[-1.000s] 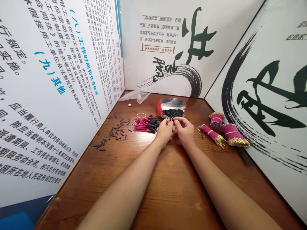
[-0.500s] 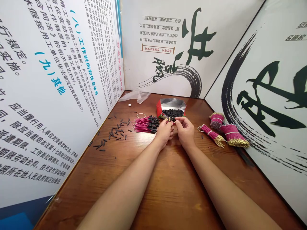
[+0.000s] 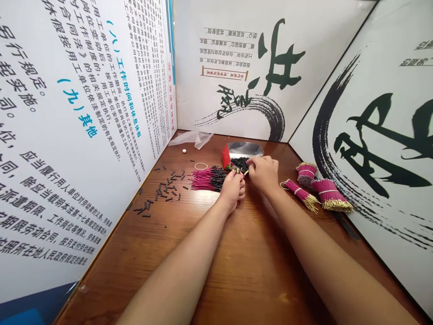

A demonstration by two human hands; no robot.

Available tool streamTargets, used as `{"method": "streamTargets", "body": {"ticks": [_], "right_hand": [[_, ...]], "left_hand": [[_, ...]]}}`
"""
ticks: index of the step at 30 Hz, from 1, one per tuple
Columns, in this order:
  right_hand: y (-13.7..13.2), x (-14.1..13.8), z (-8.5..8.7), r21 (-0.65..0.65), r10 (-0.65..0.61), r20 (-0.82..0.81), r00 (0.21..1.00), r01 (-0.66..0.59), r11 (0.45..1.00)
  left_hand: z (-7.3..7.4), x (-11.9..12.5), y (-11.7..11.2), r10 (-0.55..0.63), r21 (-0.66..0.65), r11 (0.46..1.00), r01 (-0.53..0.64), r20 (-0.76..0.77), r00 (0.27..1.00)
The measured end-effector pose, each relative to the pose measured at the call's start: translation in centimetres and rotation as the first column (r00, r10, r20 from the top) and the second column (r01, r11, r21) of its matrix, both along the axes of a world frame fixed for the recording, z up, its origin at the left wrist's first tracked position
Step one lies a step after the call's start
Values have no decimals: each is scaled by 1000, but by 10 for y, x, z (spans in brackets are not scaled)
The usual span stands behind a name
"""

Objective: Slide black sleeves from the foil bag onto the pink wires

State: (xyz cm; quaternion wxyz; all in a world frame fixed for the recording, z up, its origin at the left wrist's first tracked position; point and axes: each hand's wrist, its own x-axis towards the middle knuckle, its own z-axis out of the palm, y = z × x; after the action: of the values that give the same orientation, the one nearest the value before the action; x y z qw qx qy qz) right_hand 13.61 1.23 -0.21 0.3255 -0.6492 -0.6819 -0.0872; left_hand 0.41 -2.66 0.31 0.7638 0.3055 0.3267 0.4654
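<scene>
My left hand (image 3: 232, 187) is closed around a small bunch of pink wires with gold tips that poke out above its fingers. My right hand (image 3: 263, 171) reaches over the edge of a red box (image 3: 226, 156) of small black tubes (image 3: 238, 161), its fingers curled and pinched at the tubes. Whether it holds one I cannot see. A loose pile of pink wires with black ends (image 3: 207, 177) lies just left of my left hand.
Scattered black tubes (image 3: 167, 187) lie on the wooden table (image 3: 237, 262) at the left. Three banded bundles of pink wires (image 3: 320, 188) lie at the right. A clear plastic bag (image 3: 193, 138) and a rubber band (image 3: 200, 166) sit farther back. Printed panels wall the table on three sides.
My right hand has left my left hand and moved forward to the box of black tubes. My left hand has stayed put with its wires.
</scene>
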Motion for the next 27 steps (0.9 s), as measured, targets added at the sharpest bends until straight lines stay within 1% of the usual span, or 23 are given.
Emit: {"method": "streamTargets", "body": {"ticks": [3,5,6,8,11,13,15,18,21,24,27], "right_hand": [[35,13,9,-44,-40,118,992,46,998],[56,21,12,-134,-67,199,978,94,987],[64,24,12,-172,-75,217,973,113,979],[74,26,11,-223,-55,240,969,110,969],[73,19,13,-331,-9,349,937,132,934],[66,12,17,-411,26,445,895,178,894],[59,7,23,-487,68,486,871,206,849],[50,2,32,-561,103,491,865,224,797],[45,0,39,-604,110,495,862,250,757],[42,-1,43,-634,111,500,859,275,723],[41,1,47,-650,105,500,860,292,702]], "left_hand": [[-1,1,1,-12,-3,1000,12,-2,1000],[-1,1,1,-20,4,1000,20,-2,1000],[-2,1,1,-23,7,1000,23,-2,1000],[-2,1,1,-25,10,1000,25,-7,1000],[-3,1,1,-28,18,999,29,-18,999],[-3,1,1,-33,19,999,33,-23,999],[-4,2,1,-32,22,999,32,-28,999],[-4,1,1,-29,37,999,30,-29,999],[-3,1,0,-29,43,999,30,-26,999],[-4,1,0,-25,42,999,26,-23,999],[-5,2,1,-28,37,999,28,-21,999]]}}
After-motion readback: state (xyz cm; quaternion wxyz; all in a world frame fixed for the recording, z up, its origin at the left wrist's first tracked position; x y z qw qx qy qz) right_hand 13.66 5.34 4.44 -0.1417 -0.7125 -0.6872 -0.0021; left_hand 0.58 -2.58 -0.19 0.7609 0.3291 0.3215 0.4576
